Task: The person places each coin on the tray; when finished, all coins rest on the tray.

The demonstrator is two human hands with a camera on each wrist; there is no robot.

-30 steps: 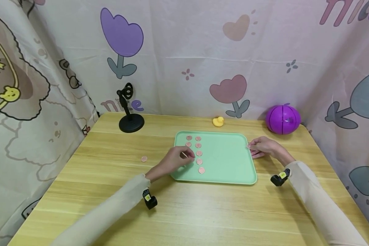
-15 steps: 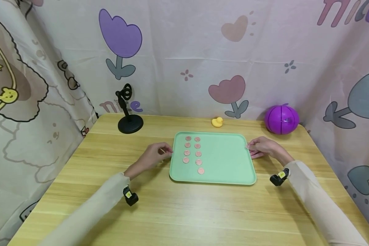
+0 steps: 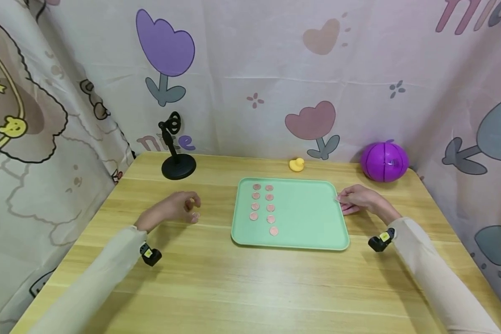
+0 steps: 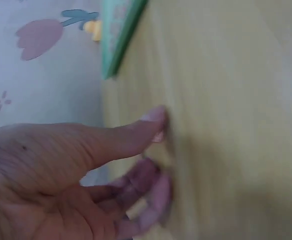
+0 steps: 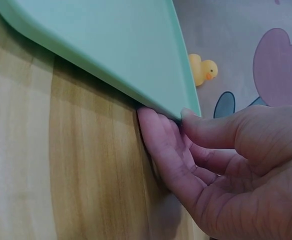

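My left hand (image 3: 171,207) hovers over the table left of the tray, thumb and fingers apart. Near its fingertips lies a single copper-coloured coin (image 3: 196,216); in the left wrist view the thumb partly covers this coin (image 4: 158,136). A mint-green rectangular tray (image 3: 305,213) carries several similar coins (image 3: 270,208) in two columns on its left half. At the tray's right edge my right hand (image 3: 361,198) grips the rim. The right wrist view has that hand's thumb on top of the tray rim (image 5: 111,82) and the fingers beneath.
A black stand (image 3: 178,166) with a round base is at the table's back left. Behind the tray sits a small yellow rubber duck (image 3: 297,164). A purple ball-like object (image 3: 384,162) occupies the back right corner. Printed curtains (image 3: 234,55) hang behind the wooden table (image 3: 250,287).
My left hand has moved from over the tray leftward to the lone coin on the table. A coin now shows at the lower left column where the hand was. The right hand stays put.
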